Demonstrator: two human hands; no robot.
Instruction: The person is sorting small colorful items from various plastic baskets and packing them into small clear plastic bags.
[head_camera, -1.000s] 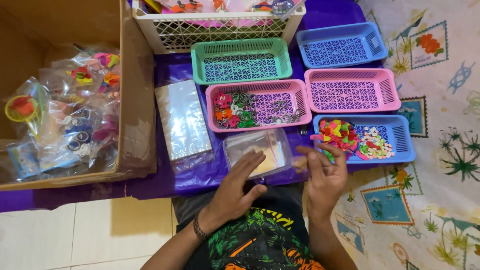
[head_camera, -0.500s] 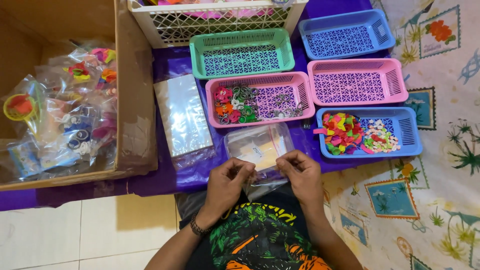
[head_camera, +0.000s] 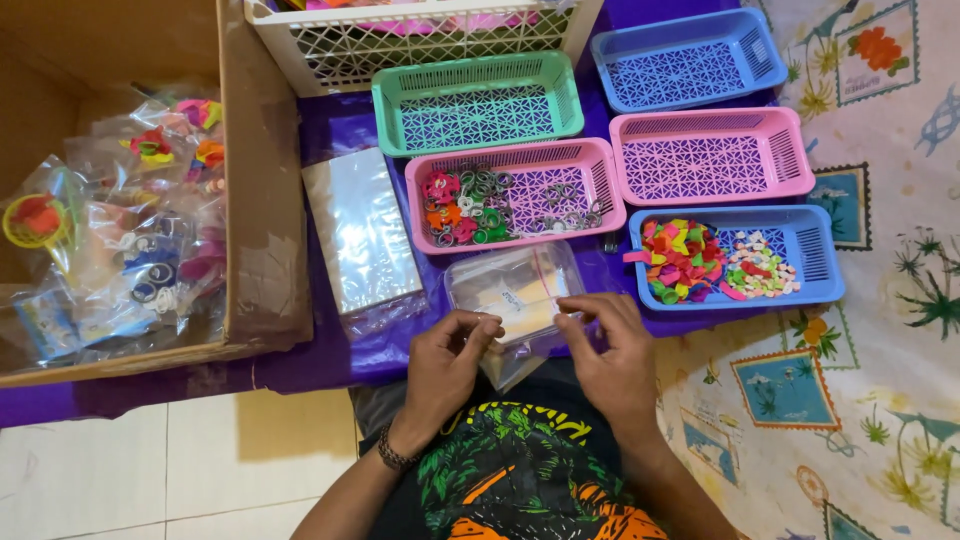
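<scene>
Left hand and right hand, fingers curled, pinch one clear zip bag; five small plastic baskets: two pink, two blue, one green.

It looked like a home floor. White tiles lay lower left, a patterned bedsheet at right.

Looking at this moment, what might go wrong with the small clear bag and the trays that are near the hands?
1. Both hands, left hand and right hand, pinch the thin clear bag; it might slip or tear.
2. The bag hangs over the clear box, so a dropped piece could land there.
3. The blue tray of small colourful pieces is close to the right hand; a wide movement could knock it and scatter them.
</scene>
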